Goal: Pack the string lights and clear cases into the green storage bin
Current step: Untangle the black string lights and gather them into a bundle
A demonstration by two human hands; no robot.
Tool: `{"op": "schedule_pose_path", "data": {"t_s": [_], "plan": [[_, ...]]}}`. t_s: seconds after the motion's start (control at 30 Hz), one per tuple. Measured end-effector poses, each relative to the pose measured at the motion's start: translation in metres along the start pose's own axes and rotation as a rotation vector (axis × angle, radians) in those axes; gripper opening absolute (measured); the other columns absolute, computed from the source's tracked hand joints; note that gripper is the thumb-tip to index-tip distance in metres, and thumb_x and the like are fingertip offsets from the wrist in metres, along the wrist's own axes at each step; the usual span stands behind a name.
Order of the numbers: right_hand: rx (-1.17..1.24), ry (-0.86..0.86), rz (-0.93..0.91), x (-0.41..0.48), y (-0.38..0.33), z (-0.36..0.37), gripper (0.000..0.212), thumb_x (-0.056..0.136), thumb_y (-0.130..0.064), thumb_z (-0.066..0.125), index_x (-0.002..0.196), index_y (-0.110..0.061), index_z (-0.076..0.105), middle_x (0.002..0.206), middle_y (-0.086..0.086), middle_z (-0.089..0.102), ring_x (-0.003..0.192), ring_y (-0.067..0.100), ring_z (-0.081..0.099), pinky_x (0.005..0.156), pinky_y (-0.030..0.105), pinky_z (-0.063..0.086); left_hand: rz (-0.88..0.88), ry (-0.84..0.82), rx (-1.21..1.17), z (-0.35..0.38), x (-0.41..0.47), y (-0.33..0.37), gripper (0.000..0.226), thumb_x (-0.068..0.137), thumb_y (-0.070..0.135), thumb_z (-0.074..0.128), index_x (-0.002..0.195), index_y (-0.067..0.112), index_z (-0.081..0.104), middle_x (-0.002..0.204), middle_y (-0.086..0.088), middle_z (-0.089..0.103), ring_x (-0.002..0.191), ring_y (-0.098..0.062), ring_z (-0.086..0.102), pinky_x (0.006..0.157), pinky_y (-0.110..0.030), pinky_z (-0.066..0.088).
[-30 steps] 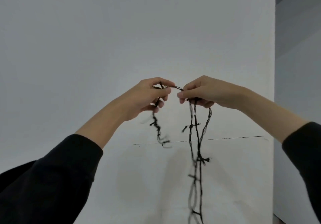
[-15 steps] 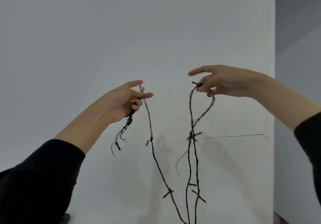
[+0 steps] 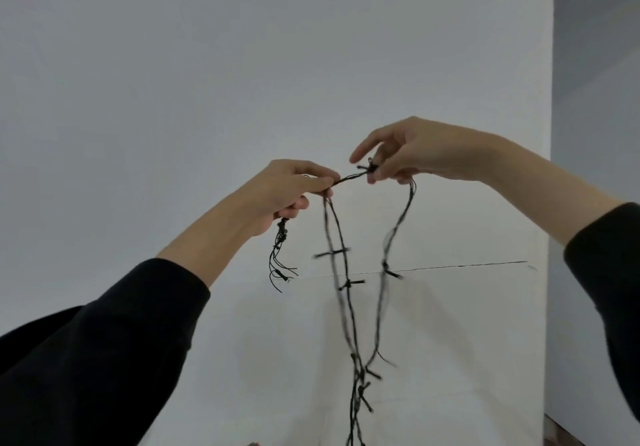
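Fingers (image 3: 313,182) of left hand (image 3: 291,189) curled round string lights (image 3: 349,178), right hand (image 3: 426,155) pinching them, centre frame; loops hanging to lower edge before white wall (image 3: 173,65). Probable risk: swinging loops knotting, or slipping from the light pinch.

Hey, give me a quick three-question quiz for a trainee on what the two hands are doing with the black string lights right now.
1. True or false: the thin black string lights lie coiled on a table.
2. Which hand holds the end with the short knotted tail dangling below it? A) left hand B) right hand C) neither
3. Short answer: how many hands are gripping the string lights?

Key: 1 false, they are held up in the air with long loops hanging down. 2 A. 3 two.
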State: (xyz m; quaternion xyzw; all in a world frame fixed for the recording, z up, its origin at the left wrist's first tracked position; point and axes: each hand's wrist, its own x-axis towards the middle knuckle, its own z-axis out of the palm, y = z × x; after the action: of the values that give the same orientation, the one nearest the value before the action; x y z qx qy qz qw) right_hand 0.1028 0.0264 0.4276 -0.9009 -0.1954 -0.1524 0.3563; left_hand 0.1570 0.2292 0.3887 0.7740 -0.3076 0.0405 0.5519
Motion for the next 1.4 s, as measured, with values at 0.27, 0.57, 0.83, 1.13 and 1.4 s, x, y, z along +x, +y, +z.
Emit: {"op": "schedule_pose_path", "data": {"t_s": [0.27, 0.57, 0.83, 1.13, 1.4], "plan": [[-0.246, 0.131, 0.220, 0.003, 0.035, 0.007, 0.014, 0.087, -0.008, 0.057, 0.092, -0.009, 0.070, 0.068, 0.009, 0.066, 0.050, 0.014, 0.051, 0.049, 0.020, 0.044, -0.041, 0.121, -0.102, -0.010, 0.003, -0.012, 0.013, 0.091, 0.015, 0.058, 0.099, 0.014, 0.068, 0.079, 0.002, 0.070, 0.039, -0.005, 0.030, 0.034, -0.013, 0.021], [-0.184, 0.068, 0.531, -0.007, 0.045, -0.011, 0.027, 0.083, -0.003, 0.058, 0.107, 0.010, 0.061, 0.059, 0.005, 0.046, 0.040, 0.012, 0.026, 0.044, 0.022, 0.022, -0.149, 0.286, -0.203, -0.040, 0.004, -0.041, 0.026, 0.093, -0.006, 0.041, 0.093, 0.009, 0.062, 0.088, -0.009, 0.066, 0.050, -0.008, 0.055, 0.041, -0.013, 0.042], [0.036, 0.133, 0.279, 0.013, 0.024, 0.031, 0.019, 0.085, -0.012, 0.064, 0.097, 0.002, 0.066, 0.057, 0.005, 0.050, 0.040, 0.012, 0.035, 0.038, 0.018, 0.031, -0.125, -0.089, 0.074, 0.009, 0.001, -0.036, 0.033, 0.085, 0.046, 0.059, 0.106, 0.023, 0.068, 0.103, 0.005, 0.063, 0.063, -0.009, 0.034, 0.044, -0.013, 0.029], [-0.252, 0.212, 0.269, 0.004, 0.067, 0.037, 0.011, 0.088, -0.010, 0.058, 0.088, -0.006, 0.068, 0.059, 0.006, 0.060, 0.047, 0.014, 0.048, 0.043, 0.017, 0.040, -0.042, 0.149, -0.241, 0.002, 0.012, -0.041, 0.020, 0.096, 0.024, 0.050, 0.080, 0.017, 0.060, 0.062, 0.008, 0.060, 0.038, 0.000, 0.033, 0.033, -0.011, 0.017], [0.195, 0.087, 0.579, -0.036, 0.121, 0.016, 0.014, 0.090, -0.011, 0.056, 0.094, -0.005, 0.068, 0.048, 0.003, 0.047, 0.041, 0.014, 0.038, 0.047, 0.025, 0.046, -0.179, 0.349, -0.302, -0.040, 0.008, -0.064, 0.023, 0.098, 0.019, 0.044, 0.078, 0.014, 0.055, 0.067, 0.001, 0.048, 0.030, 0.000, 0.029, 0.028, -0.011, 0.015]]}}
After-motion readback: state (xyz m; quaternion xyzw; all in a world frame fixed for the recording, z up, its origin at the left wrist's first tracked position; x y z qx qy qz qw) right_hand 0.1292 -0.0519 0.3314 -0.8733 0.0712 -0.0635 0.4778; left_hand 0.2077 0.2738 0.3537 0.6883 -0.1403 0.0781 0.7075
